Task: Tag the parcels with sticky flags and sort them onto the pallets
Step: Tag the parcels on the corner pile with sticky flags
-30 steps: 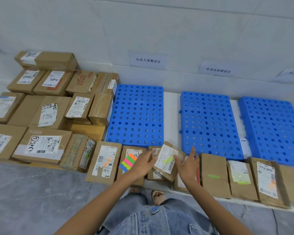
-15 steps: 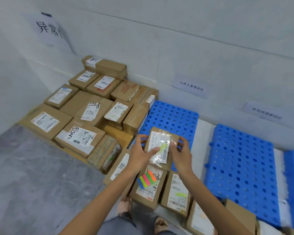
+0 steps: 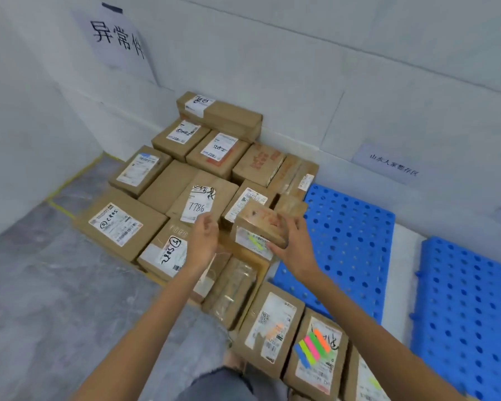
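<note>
My right hand [image 3: 294, 244] grips a small brown parcel [image 3: 259, 227] tilted on edge, its white label with a yellow-green flag facing down towards me. It hangs over the stack of brown parcels [image 3: 168, 186] in the left corner. My left hand [image 3: 204, 238] is just left of the parcel, fingers loosely curled, holding nothing. A strip of coloured sticky flags [image 3: 313, 347] lies on a labelled parcel [image 3: 315, 357] near my feet. To its left lies a parcel bearing an orange flag [image 3: 269, 328]. Blue perforated pallets lie to the right, one nearer [image 3: 350, 227] and one further right [image 3: 469, 308].
A paper sign [image 3: 116, 39] with large characters hangs on the wall above the corner stack; a smaller sign [image 3: 392, 164] sits above the nearer pallet. Grey floor [image 3: 55, 285] stretches left of my arms. Yellow tape marks the floor by the stack.
The view has swung left towards the corner stack. The flagged parcel moved from both hands into the right hand alone and tipped on edge; my left hand has let go.
</note>
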`<action>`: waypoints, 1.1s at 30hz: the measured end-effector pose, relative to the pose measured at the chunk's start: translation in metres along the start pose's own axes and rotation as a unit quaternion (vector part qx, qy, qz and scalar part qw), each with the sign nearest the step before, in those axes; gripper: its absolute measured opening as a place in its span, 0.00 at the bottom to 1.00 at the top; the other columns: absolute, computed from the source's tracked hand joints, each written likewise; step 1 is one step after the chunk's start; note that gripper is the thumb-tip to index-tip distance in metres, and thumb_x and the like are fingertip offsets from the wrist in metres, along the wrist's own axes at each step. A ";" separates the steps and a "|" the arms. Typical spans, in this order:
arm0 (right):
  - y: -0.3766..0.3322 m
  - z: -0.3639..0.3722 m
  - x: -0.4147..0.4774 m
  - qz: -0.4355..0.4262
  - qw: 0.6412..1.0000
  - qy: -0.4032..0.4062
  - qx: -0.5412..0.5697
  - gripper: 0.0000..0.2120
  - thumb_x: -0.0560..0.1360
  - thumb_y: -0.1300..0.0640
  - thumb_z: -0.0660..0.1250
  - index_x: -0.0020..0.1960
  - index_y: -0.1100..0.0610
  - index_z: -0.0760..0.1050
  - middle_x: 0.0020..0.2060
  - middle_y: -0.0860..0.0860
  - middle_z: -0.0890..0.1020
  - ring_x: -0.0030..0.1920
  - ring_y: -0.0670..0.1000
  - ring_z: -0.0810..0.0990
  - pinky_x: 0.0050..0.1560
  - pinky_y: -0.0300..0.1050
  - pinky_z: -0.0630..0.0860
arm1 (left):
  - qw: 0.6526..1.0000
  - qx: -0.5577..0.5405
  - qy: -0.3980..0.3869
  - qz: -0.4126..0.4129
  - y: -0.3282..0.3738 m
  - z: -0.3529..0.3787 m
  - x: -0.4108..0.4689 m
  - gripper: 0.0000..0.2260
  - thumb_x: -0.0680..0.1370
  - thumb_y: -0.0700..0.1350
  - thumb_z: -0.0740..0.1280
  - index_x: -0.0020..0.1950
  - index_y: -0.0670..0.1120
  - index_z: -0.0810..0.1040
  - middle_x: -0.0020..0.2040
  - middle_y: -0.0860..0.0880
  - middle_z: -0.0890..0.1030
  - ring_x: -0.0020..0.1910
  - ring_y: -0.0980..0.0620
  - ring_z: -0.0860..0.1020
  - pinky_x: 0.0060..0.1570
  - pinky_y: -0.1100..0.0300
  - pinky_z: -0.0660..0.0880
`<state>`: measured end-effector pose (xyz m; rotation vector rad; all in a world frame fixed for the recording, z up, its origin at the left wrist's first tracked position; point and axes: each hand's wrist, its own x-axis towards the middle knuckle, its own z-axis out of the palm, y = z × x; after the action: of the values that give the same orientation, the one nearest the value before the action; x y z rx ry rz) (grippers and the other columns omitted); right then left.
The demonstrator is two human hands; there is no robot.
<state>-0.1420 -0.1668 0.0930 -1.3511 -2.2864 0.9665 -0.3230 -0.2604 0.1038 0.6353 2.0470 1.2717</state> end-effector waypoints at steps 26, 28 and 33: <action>-0.015 0.084 0.005 -0.135 0.981 -0.078 -0.112 0.14 0.78 0.64 0.59 0.63 0.61 0.73 0.60 0.58 0.73 0.61 0.56 0.73 0.61 0.51 0.73 | 0.982 0.031 0.185 0.024 -0.091 -0.067 -0.021 0.06 0.77 0.34 0.62 0.49 0.45 0.71 0.49 0.48 0.74 0.47 0.51 0.73 0.48 0.55 0.73; -0.032 0.092 0.011 -0.170 0.974 -0.119 -0.090 0.15 0.78 0.64 0.59 0.63 0.58 0.73 0.59 0.56 0.75 0.61 0.55 0.72 0.62 0.48 0.69 | 0.967 0.017 0.252 -0.022 -0.101 -0.067 -0.034 0.10 0.74 0.34 0.66 0.50 0.45 0.70 0.50 0.46 0.72 0.47 0.50 0.71 0.48 0.53 0.72; -0.072 0.109 0.026 -0.129 0.948 -0.269 -0.106 0.21 0.79 0.61 0.58 0.72 0.57 0.61 0.64 0.57 0.72 0.62 0.54 0.70 0.59 0.46 0.68 | 0.960 -0.097 0.205 -0.163 -0.117 -0.059 -0.041 0.34 0.72 0.37 0.72 0.74 0.40 0.58 0.70 0.41 0.66 0.68 0.43 0.67 0.68 0.49 0.66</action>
<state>-0.2644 -0.2108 0.0621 -0.8905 -2.9566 1.1278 -0.3461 -0.3721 0.0282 -0.0666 2.1937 1.4640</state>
